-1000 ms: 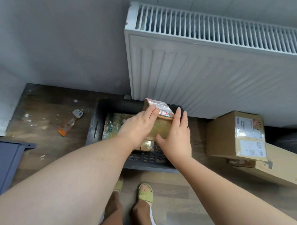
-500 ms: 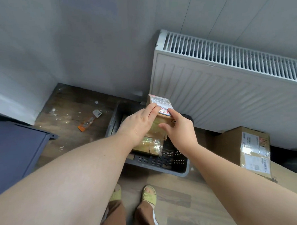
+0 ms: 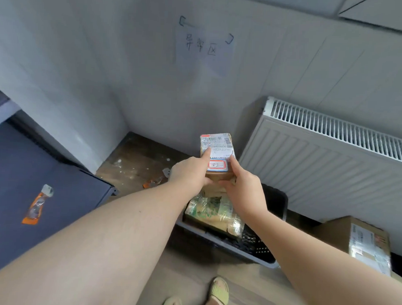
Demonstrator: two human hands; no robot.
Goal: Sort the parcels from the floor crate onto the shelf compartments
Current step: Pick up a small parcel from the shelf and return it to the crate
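A small brown cardboard parcel with a white shipping label and a red-framed "02" mark is held up above the dark floor crate. My left hand grips its left side, with the forefinger lying on the label. My right hand grips its right side and bottom. A tape-wrapped parcel with green print lies in the crate below my hands.
A dark blue shelf surface at the left carries an orange packet. A white radiator runs along the right wall. Cardboard boxes stand right of the crate. A handwritten paper sign hangs on the wall. Another orange packet lies on the floor.
Both hands have lifted the small parcel out of the crate and turned its label up towards me. My view has risen and swung left, bringing the blue surface and wall sign into sight.
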